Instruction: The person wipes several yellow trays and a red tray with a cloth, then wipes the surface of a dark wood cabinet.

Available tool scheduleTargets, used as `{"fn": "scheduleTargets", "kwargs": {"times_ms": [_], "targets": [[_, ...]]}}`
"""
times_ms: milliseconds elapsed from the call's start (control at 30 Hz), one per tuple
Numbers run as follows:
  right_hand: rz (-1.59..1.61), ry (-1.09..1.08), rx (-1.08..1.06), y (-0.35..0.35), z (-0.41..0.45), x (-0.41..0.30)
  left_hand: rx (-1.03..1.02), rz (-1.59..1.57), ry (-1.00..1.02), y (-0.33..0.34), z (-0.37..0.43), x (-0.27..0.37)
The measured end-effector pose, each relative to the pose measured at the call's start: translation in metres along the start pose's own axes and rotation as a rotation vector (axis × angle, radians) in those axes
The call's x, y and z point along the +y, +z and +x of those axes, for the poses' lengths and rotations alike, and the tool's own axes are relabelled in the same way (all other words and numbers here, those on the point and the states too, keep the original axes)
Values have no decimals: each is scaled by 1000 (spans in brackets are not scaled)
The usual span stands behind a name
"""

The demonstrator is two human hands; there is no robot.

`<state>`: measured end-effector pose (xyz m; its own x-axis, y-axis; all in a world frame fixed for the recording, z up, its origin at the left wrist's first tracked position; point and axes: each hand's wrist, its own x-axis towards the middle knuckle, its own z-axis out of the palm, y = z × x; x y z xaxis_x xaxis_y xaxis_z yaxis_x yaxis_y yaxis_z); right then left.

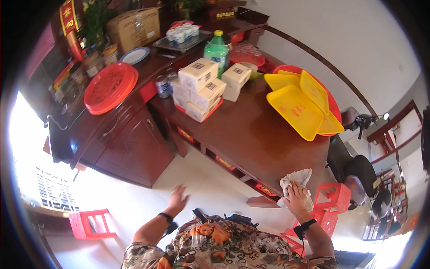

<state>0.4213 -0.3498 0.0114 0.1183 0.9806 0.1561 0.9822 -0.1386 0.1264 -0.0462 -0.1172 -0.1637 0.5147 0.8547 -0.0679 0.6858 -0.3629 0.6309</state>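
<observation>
Under my right hand [297, 198] a crumpled white cloth [296, 178] is gripped at the near right corner of the dark wooden table [245, 134]. Part of the cloth hangs over the table's edge. My left hand [178, 200] hovers over the floor in front of me, fingers apart and holding nothing. Several yellow trays [295, 112] lie overlapped on a red round tray [334, 107] at the table's right side. Paper-wrapped tissue packs [200, 90] are piled on a red tray [215, 111] at the left, with another stack of packs [235, 80] beside them.
A green plastic bottle [216, 52] and drink cans [163, 86] stand behind the packs. Red round trays [111, 87], a plate [134, 55] and a cardboard box [134, 28] rest on the left cabinet [134, 148]. Pink plastic stools [332, 198] and a scooter [352, 164] stand to the right.
</observation>
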Motion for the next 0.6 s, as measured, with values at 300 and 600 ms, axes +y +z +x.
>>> {"fn": "scheduleTargets", "kwargs": {"times_ms": [300, 600], "targets": [[-129, -102, 17, 14, -4, 5, -200, 247, -1196, -22, -319, -163], [-61, 71, -63, -1, -6, 9, -65, -106, -193, 81, -191, -163]]}}
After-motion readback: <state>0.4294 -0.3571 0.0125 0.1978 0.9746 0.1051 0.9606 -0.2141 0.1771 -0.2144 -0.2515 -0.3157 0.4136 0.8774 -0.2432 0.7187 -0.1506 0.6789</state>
